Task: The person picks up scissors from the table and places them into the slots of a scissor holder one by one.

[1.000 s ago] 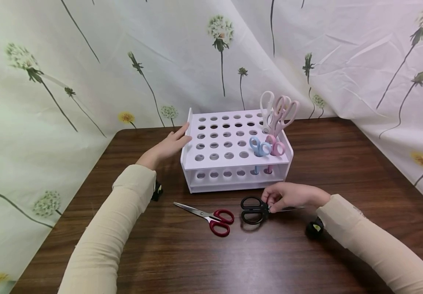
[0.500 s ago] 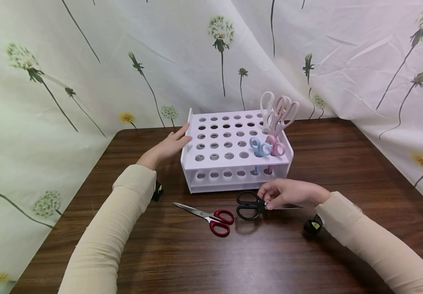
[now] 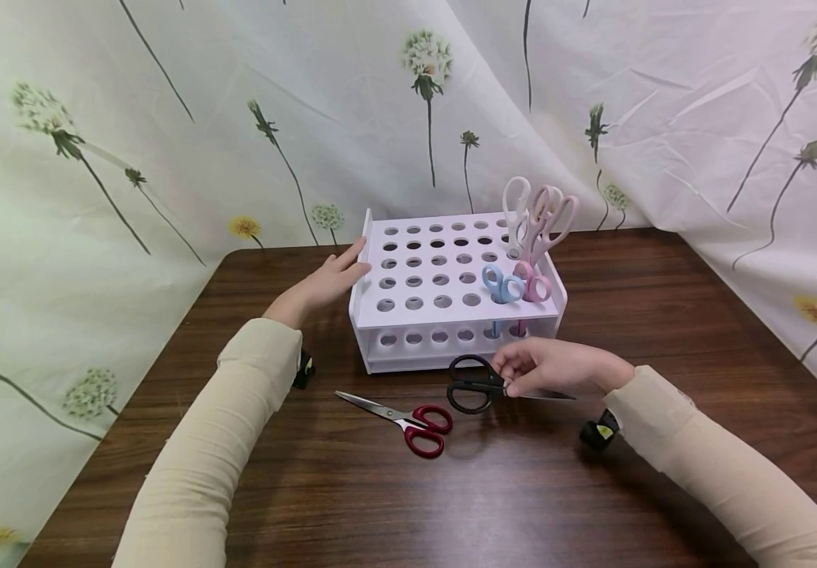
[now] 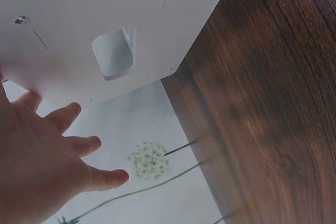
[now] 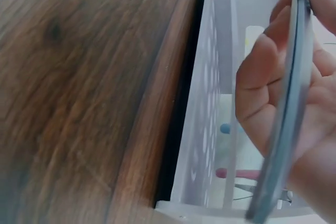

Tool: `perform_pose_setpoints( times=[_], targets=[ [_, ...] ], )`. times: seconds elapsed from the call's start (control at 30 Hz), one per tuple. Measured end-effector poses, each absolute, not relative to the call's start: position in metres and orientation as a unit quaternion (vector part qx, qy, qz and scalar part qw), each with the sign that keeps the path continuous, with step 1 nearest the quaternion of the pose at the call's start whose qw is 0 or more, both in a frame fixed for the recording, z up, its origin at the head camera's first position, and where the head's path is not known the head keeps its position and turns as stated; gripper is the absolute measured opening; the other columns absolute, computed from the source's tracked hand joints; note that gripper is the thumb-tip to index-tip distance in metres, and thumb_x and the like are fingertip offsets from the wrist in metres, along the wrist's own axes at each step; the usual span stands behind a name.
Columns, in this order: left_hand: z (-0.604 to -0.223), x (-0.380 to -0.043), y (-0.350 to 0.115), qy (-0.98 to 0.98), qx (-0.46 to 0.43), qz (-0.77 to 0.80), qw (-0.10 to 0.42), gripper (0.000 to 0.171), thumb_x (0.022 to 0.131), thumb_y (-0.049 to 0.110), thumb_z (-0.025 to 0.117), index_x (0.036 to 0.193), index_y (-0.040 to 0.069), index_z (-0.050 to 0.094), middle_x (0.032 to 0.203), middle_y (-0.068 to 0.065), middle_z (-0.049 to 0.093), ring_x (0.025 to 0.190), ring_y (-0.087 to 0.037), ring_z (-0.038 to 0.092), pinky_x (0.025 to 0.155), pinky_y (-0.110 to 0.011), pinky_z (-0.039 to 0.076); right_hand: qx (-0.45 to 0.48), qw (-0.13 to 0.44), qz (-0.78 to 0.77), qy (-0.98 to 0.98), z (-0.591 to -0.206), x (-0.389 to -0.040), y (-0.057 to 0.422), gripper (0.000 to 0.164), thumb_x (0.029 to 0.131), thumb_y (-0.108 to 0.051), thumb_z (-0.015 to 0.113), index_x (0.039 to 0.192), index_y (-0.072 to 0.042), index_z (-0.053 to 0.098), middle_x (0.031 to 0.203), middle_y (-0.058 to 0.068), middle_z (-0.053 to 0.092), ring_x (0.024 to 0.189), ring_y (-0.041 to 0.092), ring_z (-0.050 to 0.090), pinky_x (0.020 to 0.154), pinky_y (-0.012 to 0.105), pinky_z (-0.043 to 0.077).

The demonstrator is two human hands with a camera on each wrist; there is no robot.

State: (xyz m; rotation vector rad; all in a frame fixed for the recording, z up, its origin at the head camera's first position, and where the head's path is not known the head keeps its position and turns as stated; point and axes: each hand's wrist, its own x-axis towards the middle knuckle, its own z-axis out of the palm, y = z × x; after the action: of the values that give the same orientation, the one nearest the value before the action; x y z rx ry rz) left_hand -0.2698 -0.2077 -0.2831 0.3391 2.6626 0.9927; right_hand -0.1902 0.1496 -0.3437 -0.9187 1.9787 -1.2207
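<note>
My right hand [image 3: 563, 367] pinches a pair of black-handled scissors [image 3: 496, 387] near the pivot, just in front of a white rack [image 3: 426, 292] with rows of round holes. Their loops face left and the blades point right, lifted over the table. In the right wrist view the closed blades [image 5: 287, 124] run past the curled fingers [image 5: 257, 72]. My left hand [image 3: 326, 282] rests at the rack's left side panel [image 4: 157, 24], fingers spread in the left wrist view. Red-handled scissors [image 3: 412, 422] lie on the table, tips toward the left.
In the rack's right-hand holes stand light blue scissors [image 3: 499, 292], pink scissors [image 3: 528, 290], white scissors [image 3: 514, 241] and taller pale pink scissors [image 3: 535, 243]. The rack sits on a dark wooden table [image 3: 380, 513]. A flowered white cloth [image 3: 352, 95] hangs behind.
The right hand has raised the black-handled scissors off the table and moved them slightly left and toward the rack. The left hand and the red-handled scissors have stayed in place.
</note>
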Motion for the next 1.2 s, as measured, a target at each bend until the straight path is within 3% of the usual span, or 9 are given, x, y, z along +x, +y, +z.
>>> perform_pose_setpoints(
  times=[0.3,0.63,0.9,1.2],
  targets=[
    [-0.283,-0.269,-0.208,0.921,0.116,0.345,0.139,0.06,0.097,0.046,0.03,0.148,0.034,-0.001,0.153,-0.003,0.0,0.135,-0.029,-0.017,0.103,-0.057,-0.001,-0.35,0.285,-0.474,0.755,-0.335,-0.193,0.143,0.017,0.088,-0.008,0.062,0.1,0.0,0.054,0.081,0.005,0.051,0.073,0.014,0.048,0.063,0.024,0.041],
    [-0.284,-0.269,-0.209,0.917,0.111,0.356,0.139,0.06,0.097,0.046,0.031,0.148,0.035,0.001,0.153,-0.007,-0.001,0.135,-0.029,-0.016,0.104,-0.057,0.001,-0.318,0.237,-0.507,0.765,-0.318,-0.191,0.139,0.017,0.087,-0.011,0.063,0.087,-0.001,0.05,0.072,0.006,0.051,0.062,0.013,0.044,0.052,0.025,0.035],
    [-0.283,-0.269,-0.209,0.918,0.112,0.353,0.14,0.06,0.097,0.046,0.03,0.148,0.035,0.0,0.153,-0.007,-0.002,0.135,-0.028,-0.016,0.104,-0.057,0.001,-0.271,0.221,-0.574,0.741,-0.298,-0.188,0.134,0.019,0.085,-0.011,0.066,0.094,0.0,0.053,0.08,0.011,0.058,0.067,0.016,0.051,0.059,0.031,0.047],
    [-0.282,-0.269,-0.208,0.919,0.111,0.352,0.14,0.06,0.097,0.046,0.031,0.148,0.035,0.001,0.153,-0.008,-0.001,0.136,-0.029,-0.016,0.104,-0.058,0.001,-0.255,0.186,-0.635,0.706,-0.276,-0.189,0.137,0.014,0.085,0.002,0.059,0.097,0.0,0.052,0.083,0.009,0.064,0.066,0.014,0.056,0.062,0.032,0.051]
  ],
)
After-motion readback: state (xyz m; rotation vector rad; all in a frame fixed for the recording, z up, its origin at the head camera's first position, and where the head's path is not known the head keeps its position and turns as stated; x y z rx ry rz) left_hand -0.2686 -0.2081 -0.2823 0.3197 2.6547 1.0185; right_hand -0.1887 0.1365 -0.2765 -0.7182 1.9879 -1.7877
